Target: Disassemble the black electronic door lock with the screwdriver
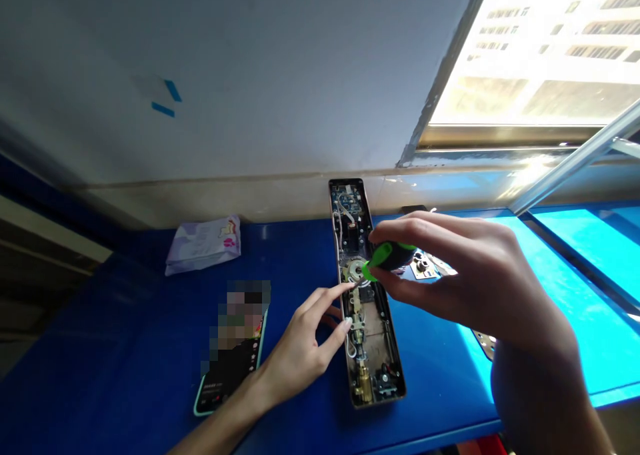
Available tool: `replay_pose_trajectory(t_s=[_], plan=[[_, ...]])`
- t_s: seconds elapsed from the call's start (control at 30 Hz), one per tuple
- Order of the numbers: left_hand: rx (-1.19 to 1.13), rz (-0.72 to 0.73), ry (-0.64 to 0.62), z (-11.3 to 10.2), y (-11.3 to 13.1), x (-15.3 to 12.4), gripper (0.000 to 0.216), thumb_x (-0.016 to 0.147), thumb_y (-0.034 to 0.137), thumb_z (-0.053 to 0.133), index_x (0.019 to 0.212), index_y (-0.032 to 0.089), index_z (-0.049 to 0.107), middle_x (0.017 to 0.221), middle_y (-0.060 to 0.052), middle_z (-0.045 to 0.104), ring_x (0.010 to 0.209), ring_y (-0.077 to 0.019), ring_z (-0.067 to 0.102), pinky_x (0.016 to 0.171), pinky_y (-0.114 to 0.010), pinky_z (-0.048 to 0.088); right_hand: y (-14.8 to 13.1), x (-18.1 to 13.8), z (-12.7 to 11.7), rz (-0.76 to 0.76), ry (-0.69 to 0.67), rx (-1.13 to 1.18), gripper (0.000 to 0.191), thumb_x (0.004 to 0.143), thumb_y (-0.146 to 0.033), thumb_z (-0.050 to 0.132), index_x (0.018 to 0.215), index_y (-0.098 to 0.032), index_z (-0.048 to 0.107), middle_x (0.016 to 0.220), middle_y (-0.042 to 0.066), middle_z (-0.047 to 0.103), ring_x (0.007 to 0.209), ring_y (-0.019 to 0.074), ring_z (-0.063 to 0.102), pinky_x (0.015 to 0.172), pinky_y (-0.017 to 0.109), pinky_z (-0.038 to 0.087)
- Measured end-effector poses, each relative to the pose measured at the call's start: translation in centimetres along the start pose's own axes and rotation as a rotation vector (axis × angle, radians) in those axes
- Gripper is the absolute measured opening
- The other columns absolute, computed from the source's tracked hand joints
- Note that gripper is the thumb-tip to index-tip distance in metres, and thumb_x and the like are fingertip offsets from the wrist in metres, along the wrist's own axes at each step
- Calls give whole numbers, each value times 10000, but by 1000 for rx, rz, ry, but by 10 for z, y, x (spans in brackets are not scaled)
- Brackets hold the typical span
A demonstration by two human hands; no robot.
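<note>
Blue table (125,348): screwdriver (386,256) in right grip (450,275) above lock (371,355)

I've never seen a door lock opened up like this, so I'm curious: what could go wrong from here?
1. The right hand holds the green screwdriver with its tip at the round metal part in the open lock case. The index fingertip of the left hand lies right beside it, so a slip might jab that finger.
2. Thin white wires lie bare at the case's far end; a stray tip could nick them.
</note>
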State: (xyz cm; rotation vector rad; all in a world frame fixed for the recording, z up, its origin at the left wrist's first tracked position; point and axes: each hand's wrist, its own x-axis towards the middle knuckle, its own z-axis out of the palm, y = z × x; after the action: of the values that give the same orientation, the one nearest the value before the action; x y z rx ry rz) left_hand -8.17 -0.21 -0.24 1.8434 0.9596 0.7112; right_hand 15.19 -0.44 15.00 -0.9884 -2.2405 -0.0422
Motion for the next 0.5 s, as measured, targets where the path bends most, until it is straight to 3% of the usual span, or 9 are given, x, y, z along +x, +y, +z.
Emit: replay_pose_trajectory(t_s=[0.17,0.27,0.4,0.5], plan=[[-77,-28,-27,-2,1,2,477,1015,310,632,1487,304,560,1271,-51,667,1008,-182,723,963,-330,600,-5,0,-4,-25,-126,46,192,977,-134,660,1162,-175,691,1039,56,759,831,141,700,677,254,516],[-58,-34,-33,-4,5,4,455,1003,293,641,1455,282,591,1261,-56,688,998,-192,719,955,-340,605,-10,1,2,-3,-100,4,65,993,-178,645,1012,-167,706,928,46,733,719,133,639,610,272,446],[1,-37,4,-5,6,5,354,959,307,701,1307,244,691,1183,-56,737,1003,-231,716,940,-364,615,-16,6,16,-13,20,-56,440,1039,-438,639,685,-178,619,601,-39,536,509,89,402,512,306,266],[-89,-87,7,-3,3,6,384,936,328,735,1302,222,685,1220,-75,736,1001,-234,734,919,-368,633,-18,8,20,-5,40,-55,440,1066,-410,601,703,-168,653,596,-29,579,508,86,451,519,292,286]])
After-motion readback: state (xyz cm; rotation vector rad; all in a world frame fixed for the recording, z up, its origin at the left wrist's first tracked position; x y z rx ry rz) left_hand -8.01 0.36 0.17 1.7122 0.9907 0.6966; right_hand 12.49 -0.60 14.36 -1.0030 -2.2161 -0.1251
